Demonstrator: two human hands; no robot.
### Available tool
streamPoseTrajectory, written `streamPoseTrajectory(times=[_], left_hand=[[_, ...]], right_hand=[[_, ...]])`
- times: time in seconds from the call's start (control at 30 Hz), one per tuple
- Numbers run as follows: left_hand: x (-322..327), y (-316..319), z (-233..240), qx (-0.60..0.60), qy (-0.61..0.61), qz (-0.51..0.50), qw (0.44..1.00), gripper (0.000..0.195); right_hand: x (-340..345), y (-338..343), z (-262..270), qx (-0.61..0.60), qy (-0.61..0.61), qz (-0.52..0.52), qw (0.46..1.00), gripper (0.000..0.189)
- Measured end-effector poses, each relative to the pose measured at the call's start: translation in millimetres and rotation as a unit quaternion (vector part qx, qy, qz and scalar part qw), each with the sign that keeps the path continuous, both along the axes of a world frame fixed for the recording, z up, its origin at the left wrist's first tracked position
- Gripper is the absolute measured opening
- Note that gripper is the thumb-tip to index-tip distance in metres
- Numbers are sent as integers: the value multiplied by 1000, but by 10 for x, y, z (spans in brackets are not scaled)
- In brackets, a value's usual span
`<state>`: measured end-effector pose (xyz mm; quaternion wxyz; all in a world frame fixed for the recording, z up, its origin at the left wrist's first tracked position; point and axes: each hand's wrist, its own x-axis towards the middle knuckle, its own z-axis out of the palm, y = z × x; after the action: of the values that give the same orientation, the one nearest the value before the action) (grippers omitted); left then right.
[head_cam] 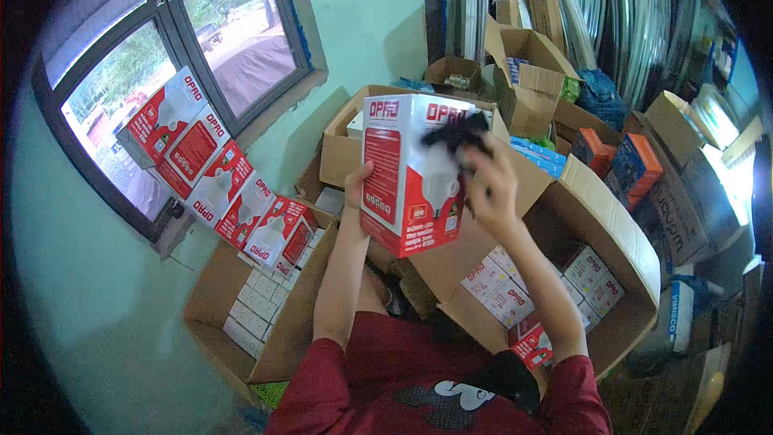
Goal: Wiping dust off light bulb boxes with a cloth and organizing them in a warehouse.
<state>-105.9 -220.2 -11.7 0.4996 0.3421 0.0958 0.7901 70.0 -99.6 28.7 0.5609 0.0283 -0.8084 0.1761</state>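
An upright red and white OPRO bulb box is in front of me, with my left hand gripping its left edge. At its right side my right hand holds a black object, blurred, against or just before the upper face; what it is I cannot tell. Similar bulb boxes form a slanting stack on the left, above an open carton of small white boxes. Beneath my right forearm, another large carton holds more OPRO boxes.
A window is set in the green wall at the left. Beyond the held box are open cartons, a blue bag and orange and blue boxes. Long pale lengths stand at the back right.
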Motion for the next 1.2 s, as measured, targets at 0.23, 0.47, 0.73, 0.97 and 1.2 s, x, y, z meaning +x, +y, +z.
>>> streamPoseTrajectory(times=[0.23,0.47,0.73,0.97,1.2], left_hand=[[46,156,-266,-68,18,27,997,49],[445,249,214,-105,28,40,993,54],[-52,208,35,-93,26,58,994,51],[186,299,-266,-94,-69,47,992,48],[-19,103,-178,-72,-47,81,993,59]], right_hand=[[-175,-9,186,-398,164,158,889,36],[-178,31,333,-228,109,9,968,31],[90,-121,-249,93,-98,178,975,18],[-251,254,395,-43,-54,-18,997,29],[326,-176,-597,128,-161,184,961,37]])
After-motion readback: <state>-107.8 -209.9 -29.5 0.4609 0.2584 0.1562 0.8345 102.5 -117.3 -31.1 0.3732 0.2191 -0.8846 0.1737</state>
